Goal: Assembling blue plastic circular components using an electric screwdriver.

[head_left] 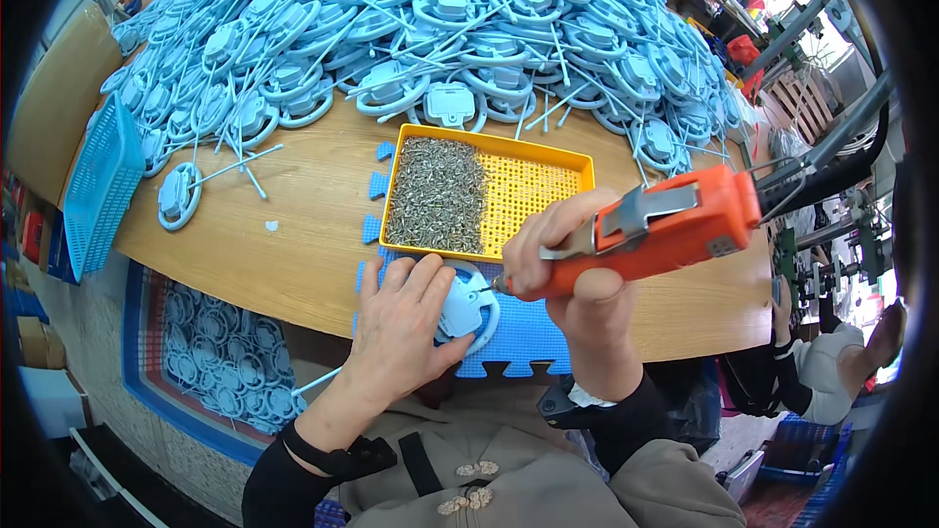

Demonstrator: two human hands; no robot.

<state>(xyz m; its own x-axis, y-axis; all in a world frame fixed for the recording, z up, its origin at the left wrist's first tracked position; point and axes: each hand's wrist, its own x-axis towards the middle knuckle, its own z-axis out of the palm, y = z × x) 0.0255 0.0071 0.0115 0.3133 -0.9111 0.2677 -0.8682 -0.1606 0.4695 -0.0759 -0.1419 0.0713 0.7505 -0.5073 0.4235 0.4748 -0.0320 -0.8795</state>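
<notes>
Orange screwdriver (675, 225) grasped, right hand (599, 328) seemingly fastens a blue plastic part (466, 309) held by left hand (401, 332), likely needing steady pressure.

At the worktop's (235, 264) near edge, the left hand (401, 323) holds a blue casing (460, 311), the right hand (592, 323) an electric screwdriver (665, 235). Similar casings (450, 5) crowd the far edge.
</notes>
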